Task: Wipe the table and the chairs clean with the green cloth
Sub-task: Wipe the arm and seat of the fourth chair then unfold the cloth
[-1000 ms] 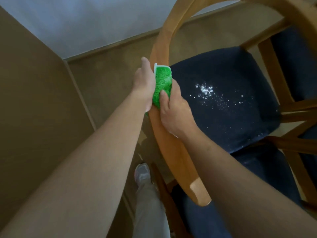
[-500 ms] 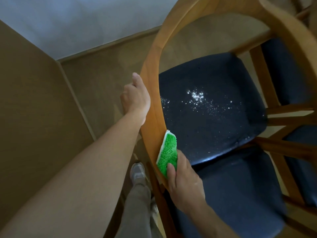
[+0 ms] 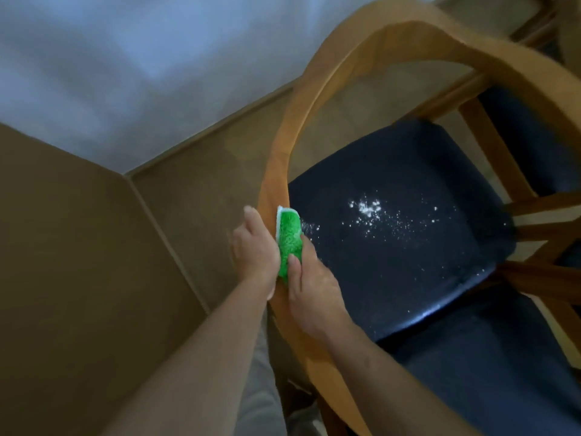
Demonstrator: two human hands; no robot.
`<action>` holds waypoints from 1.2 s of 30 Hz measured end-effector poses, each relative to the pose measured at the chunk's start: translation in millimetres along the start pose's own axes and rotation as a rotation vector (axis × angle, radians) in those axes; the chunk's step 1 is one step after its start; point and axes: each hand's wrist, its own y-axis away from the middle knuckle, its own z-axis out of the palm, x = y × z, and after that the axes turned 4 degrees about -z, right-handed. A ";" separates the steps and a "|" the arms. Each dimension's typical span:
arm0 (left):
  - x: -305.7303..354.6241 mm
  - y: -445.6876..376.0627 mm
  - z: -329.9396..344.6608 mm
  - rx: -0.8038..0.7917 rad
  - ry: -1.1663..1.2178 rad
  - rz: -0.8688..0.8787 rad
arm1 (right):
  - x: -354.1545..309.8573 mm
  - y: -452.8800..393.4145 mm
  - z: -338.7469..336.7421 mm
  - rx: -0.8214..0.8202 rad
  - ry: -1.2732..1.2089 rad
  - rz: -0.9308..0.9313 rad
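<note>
A wooden chair with a curved backrest rail (image 3: pixel 317 89) and a dark blue seat (image 3: pixel 408 247) fills the right of the view. White powder (image 3: pixel 367 209) is scattered over the seat. My right hand (image 3: pixel 309 287) grips the folded green cloth (image 3: pixel 289 237) and holds it against the inner side of the rail. My left hand (image 3: pixel 256 250) rests on the outer side of the same rail, right beside the cloth, fingers fairly straight.
A second chair with a dark seat (image 3: pixel 534 146) stands at the right, its wooden legs (image 3: pixel 547 278) crossing close by. A brown wall panel (image 3: pixel 78 247) and white wall (image 3: pixel 125 73) meet the tan floor (image 3: pixel 204 190) at the left.
My right hand slid the cloth down the rail toward me, then back up beside my left hand. The left hand stayed on the rail's outer side.
</note>
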 end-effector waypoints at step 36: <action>184.2 -109.9 85.0 -0.488 -0.014 0.007 | -76.2 -194.7 -132.3 0.520 0.135 -0.299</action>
